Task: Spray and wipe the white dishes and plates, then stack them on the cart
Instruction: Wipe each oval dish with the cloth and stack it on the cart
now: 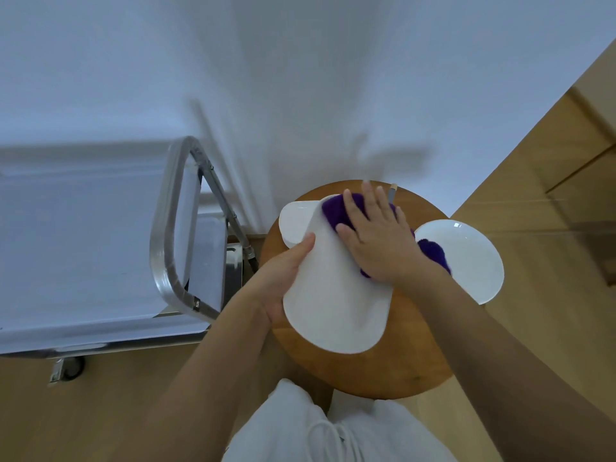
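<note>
Your left hand (283, 278) grips the left edge of a long white dish (336, 295), thumb on top and fingers curled beneath, holding it over the round wooden stool (366, 371). Your right hand (380, 241) lies flat with its fingers straight and spread, pressing a purple cloth (336, 210) against the dish's far end. Another white dish (295, 221) sits partly under the held one on the stool's far left side, and a round white plate (466, 258) juts past the stool's right edge, with part of the cloth lying on its near rim. The cart (170, 228), a steel frame with a pale top shelf, stands to your left, just beside the stool.
</note>
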### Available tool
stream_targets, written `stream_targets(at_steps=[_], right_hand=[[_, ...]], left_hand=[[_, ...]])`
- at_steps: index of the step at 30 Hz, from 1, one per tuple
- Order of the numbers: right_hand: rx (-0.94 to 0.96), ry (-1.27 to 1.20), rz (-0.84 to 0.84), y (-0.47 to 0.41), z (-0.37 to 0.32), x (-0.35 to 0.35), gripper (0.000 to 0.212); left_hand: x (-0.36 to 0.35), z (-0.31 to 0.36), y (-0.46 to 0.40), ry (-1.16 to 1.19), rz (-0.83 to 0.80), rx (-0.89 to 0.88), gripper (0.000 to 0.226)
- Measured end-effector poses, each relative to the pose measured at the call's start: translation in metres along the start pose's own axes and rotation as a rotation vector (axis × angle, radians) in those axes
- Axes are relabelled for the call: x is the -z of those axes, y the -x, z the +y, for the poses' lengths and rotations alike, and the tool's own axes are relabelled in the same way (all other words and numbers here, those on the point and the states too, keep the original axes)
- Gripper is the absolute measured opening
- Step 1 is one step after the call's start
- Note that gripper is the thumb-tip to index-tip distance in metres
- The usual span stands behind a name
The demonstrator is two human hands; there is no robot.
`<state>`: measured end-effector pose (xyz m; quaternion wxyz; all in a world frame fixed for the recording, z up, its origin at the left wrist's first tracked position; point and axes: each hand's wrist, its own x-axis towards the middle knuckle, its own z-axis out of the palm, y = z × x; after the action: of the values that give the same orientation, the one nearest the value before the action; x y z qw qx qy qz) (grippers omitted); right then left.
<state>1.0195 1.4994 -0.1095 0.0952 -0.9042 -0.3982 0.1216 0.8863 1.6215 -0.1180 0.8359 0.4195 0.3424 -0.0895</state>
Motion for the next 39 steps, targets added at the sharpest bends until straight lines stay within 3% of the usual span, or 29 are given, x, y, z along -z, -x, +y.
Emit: stream_targets(at_steps=[4,7,13,18,21,25,35,39], right_hand=[[0.054,0.039,0.011,0.002,-0.004,-0.012,0.057],[0.107,-0.004,-0.021,0.016,-0.018,-0.019,0.057],[0.157,0.021,-0.091,0.046,-0.058,-0.035,0.054],[0.297,0.096,-0.138,0.063,-0.059,-0.031,0.064],[0.467,0.182,-0.135,0.067,-0.038,-0.022,0.062],[0.608,0.283,-0.003,0.067,-0.013,-0.010,0.047],[0.690,0.296,0.112,0.029,0.027,0.009,0.043],[0.550,0.084,0.157,0.015,0.041,0.005,0.039]], left_hand=[[-0.007,-0.006,0.002,-0.097,0.010,-0.087,0.057],[-0.009,-0.007,-0.001,-0.021,0.069,-0.133,0.055],[-0.005,-0.007,-0.011,0.105,0.295,-0.105,0.059],[-0.003,-0.008,-0.013,0.154,0.344,-0.080,0.057],[0.001,-0.004,-0.015,0.153,0.165,0.028,0.061],[0.006,-0.001,-0.013,0.203,-0.043,0.050,0.057],[0.013,-0.005,-0.010,0.135,-0.177,0.096,0.062],[0.012,-0.002,-0.008,0.073,-0.114,0.010,0.053]])
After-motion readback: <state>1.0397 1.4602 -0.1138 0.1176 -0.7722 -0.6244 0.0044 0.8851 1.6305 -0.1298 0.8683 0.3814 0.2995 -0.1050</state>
